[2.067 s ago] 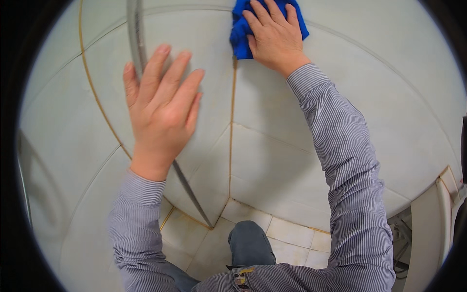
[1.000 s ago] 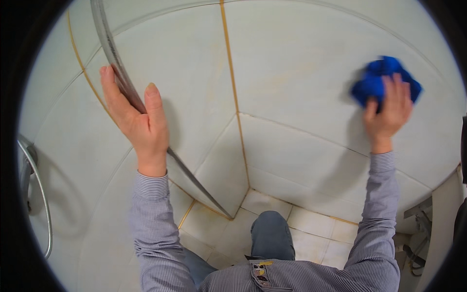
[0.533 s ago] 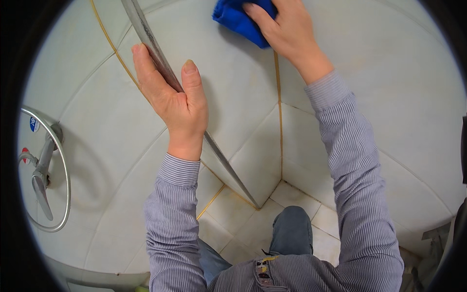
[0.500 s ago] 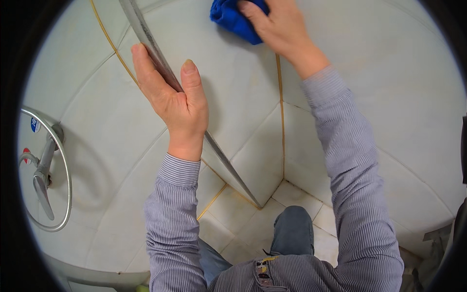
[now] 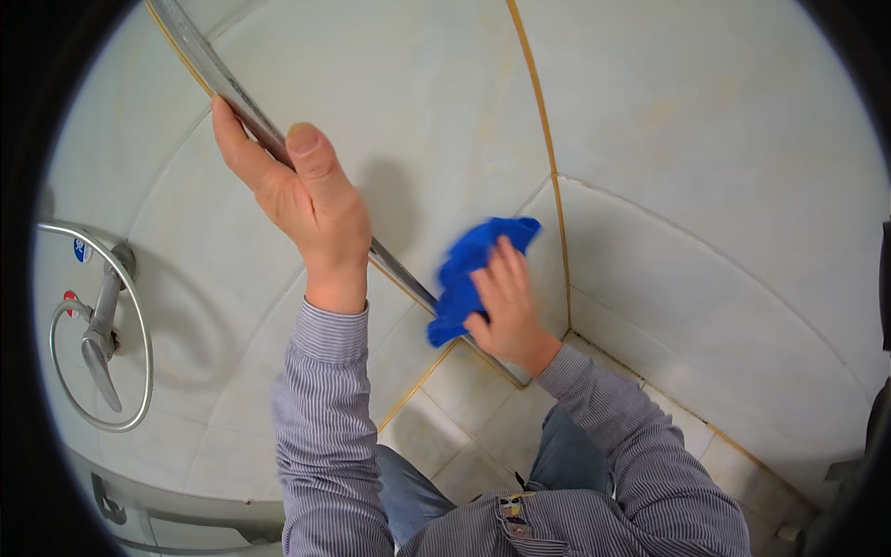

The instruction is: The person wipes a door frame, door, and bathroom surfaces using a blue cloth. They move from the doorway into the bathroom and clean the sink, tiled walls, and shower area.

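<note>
A long grey metal edge strip [image 5: 200,46] runs slantwise from the upper left down to the floor, along the edge of a pale panel [image 5: 445,121]. My left hand [image 5: 320,218] straddles this strip, thumb on one side and fingers on the other. Lower down, my right hand [image 5: 509,311] has a bunched blue cloth [image 5: 469,265] pressed to the panel by the strip's lower part. The cloth covers a stretch of the strip, and its edges are slightly blurred. My right fingers lie spread over it, partly sunk into its folds.
At the left, a wall tap [image 5: 104,316] with a lever and a looped silver hose [image 5: 148,362] sticks out. A yellowish joint line [image 5: 548,139] marks the corner beside the panel. Floor tiles [image 5: 441,381] show between my knees. Dark objects [image 5: 858,473] stand at the right rim.
My right hand has brought the blue cloth down from the top of the view to the strip's lower part. My left hand stays on the strip; the view has shifted a little.
</note>
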The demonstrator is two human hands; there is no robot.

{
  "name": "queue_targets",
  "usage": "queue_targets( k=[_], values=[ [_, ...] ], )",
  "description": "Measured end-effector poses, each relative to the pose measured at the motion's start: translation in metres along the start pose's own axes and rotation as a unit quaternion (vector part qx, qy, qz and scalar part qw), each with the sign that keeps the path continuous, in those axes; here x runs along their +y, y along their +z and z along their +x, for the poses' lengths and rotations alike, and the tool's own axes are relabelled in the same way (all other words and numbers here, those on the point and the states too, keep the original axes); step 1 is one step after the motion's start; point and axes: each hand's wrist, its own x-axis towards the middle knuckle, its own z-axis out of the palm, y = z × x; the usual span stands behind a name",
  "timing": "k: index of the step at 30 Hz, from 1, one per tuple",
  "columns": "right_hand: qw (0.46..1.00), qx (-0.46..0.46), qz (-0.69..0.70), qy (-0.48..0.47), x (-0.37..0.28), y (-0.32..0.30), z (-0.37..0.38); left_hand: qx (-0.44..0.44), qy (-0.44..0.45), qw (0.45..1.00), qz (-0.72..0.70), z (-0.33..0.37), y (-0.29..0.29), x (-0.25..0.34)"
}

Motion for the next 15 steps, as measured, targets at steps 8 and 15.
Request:
queue_targets(
  k=[8, 15],
  values=[
    [0.965, 0.197, -0.021, -0.174, 0.006, -0.032, 0.204, 0.015, 0.011, 0.99, -0.139, 0.0, -0.001, -0.005],
    [0.97, 0.227, -0.023, -0.084, 0.073, -0.008, 0.107, 0.034, 0.011, 0.994, -0.1, 0.0, 0.0, -0.011]
  ],
)
